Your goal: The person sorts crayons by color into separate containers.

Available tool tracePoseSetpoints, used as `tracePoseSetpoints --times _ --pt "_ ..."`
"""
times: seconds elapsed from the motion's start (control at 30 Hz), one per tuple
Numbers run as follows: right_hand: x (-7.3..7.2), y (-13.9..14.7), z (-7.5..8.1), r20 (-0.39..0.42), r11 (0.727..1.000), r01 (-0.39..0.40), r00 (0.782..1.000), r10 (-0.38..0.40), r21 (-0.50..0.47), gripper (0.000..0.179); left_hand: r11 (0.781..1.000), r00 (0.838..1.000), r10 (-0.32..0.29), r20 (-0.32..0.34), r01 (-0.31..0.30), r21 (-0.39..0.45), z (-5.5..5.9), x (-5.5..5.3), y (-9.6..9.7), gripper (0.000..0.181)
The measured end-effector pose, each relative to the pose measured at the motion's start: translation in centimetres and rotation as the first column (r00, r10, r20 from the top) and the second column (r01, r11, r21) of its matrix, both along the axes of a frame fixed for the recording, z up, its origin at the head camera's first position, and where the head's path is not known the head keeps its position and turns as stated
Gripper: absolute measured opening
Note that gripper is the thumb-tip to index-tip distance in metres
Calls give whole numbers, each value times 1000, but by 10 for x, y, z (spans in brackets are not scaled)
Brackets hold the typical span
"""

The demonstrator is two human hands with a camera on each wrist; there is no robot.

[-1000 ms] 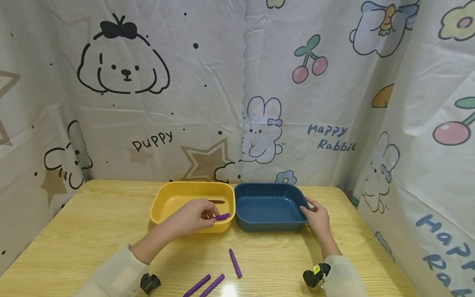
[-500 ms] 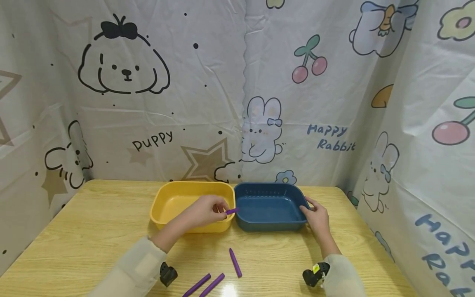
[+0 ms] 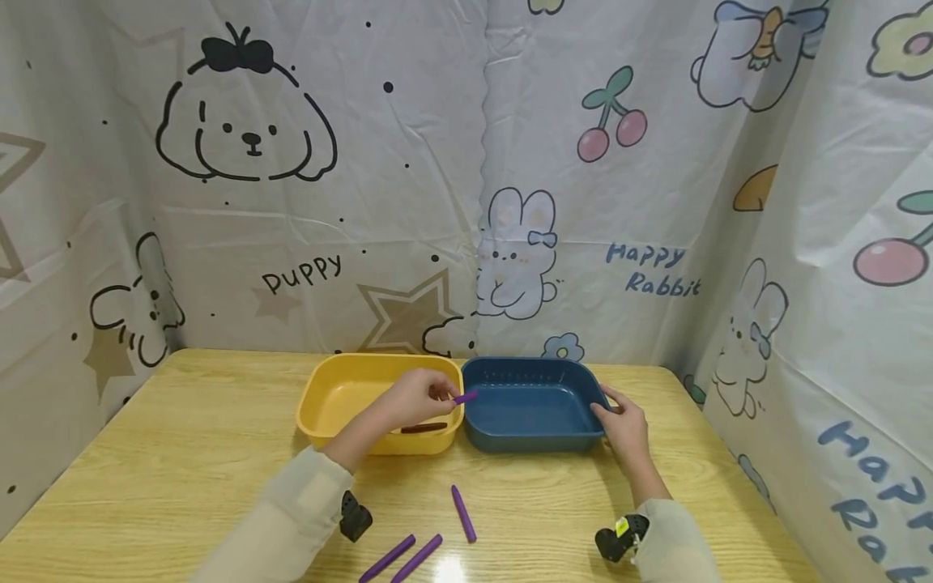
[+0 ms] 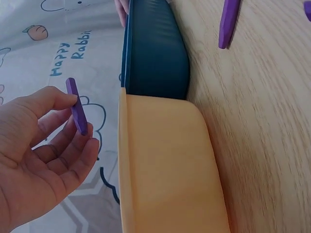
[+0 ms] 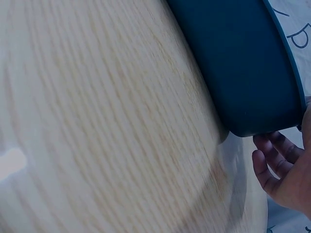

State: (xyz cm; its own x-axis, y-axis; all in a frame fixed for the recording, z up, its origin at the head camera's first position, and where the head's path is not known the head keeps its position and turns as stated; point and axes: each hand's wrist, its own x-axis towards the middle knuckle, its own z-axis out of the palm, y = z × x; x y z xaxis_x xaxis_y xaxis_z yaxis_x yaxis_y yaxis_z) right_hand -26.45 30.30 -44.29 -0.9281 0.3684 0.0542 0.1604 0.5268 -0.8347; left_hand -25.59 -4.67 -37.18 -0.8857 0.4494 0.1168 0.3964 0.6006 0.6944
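Note:
My left hand (image 3: 419, 398) pinches a purple crayon (image 3: 466, 397) between thumb and fingers, above the place where the two bins meet. In the left wrist view the crayon (image 4: 77, 108) looks faceted, and the hand (image 4: 53, 141) is beside the bin rims. A brown crayon (image 3: 424, 427) lies inside the yellow bin (image 3: 309, 405), near its front wall. At the far end of the blue bin (image 3: 535, 444), my right hand (image 3: 624, 425) grips the rim with the thumb over the edge. In the right wrist view, fingers (image 5: 277, 155) curl against the bin's outer end.
Three more purple crayons lie on the wooden table (image 3: 219, 453) in front of the bins: one (image 3: 463, 514) closer to them, and a pair (image 3: 417, 559) at the front edge of view. A printed curtain (image 3: 408, 162) hangs behind and along both sides.
The left hand has moved right and slightly away from me with the purple crayon, from over the yellow bin to the shared rim. The right hand keeps its grip on the blue bin.

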Motion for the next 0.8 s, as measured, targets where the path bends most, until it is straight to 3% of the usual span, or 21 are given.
tracePoseSetpoints --times 0.8 --pt "1 0 0 14 1000 2 1000 -2 -8 46 1000 999 -8 32 7 18 -7 -20 36 13"
